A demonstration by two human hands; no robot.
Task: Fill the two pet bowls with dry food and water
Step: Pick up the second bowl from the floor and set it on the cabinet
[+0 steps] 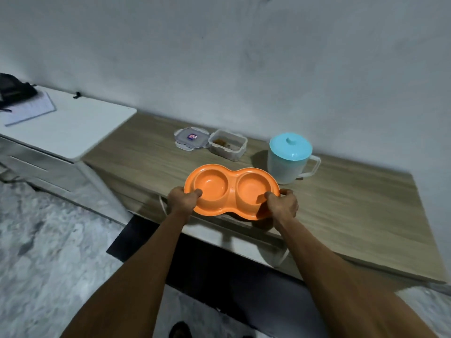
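At the near edge of the wooden counter (341, 215) you hold the orange double bowl (231, 191), a smooth plastic dish shaped like a peanut, with two round wells side by side. Its long axis runs left to right across your view, roughly along the counter's front edge, and its near rim hangs just over that edge, tipped up slightly toward you. Both wells show only bare orange plastic. Your left hand (183, 200) grips the left end, thumb laid over the rim and pointing into the left well, fingers curled underneath. Your right hand (283, 203) clamps the right end the same way, thumb on top at the right well's lip, fingers wrapped below. Just behind the bowl's right end stands a translucent white jug (284, 167) with a round turquoise lid (290, 146) and a handle pointing right. Farther back, near the wall, sits a clear rectangular food box (228, 145), uncovered, with a little brown dry food in it. Its clip-on cover (191, 138) lies flat, touching the box's left side. Left of the counter is a white cabinet (73, 128) with a paper sheet (31, 109) and a dark bag (14, 90) on top.
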